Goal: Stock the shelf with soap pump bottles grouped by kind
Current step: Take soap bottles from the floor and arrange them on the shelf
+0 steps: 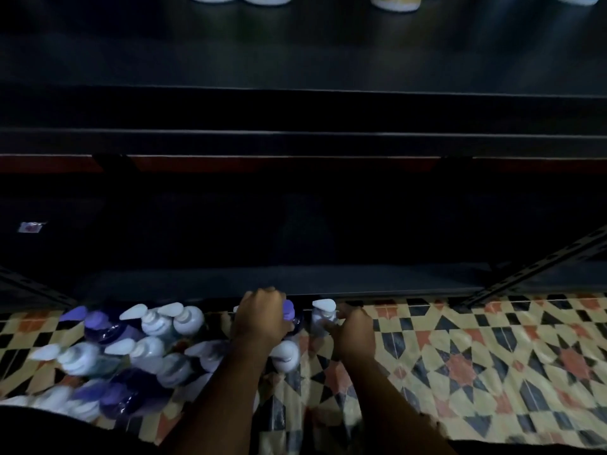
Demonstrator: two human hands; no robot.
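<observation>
The left hand grips a purple pump bottle; the right hand holds a white one. Likely weighty, slick plastic; grasp bodies, not pumps.

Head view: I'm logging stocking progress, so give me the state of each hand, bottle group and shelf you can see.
left hand: gripping a purple-pump bottle by its top.
right hand: fingers curled on a white-pump bottle.
bottle pile: white-pump and purple bottles mixed, unsorted, on the patterned floor.
bottom shelf: dark; no bottles visible on it.
upper shelf: bottle bases standing along the back.
</observation>
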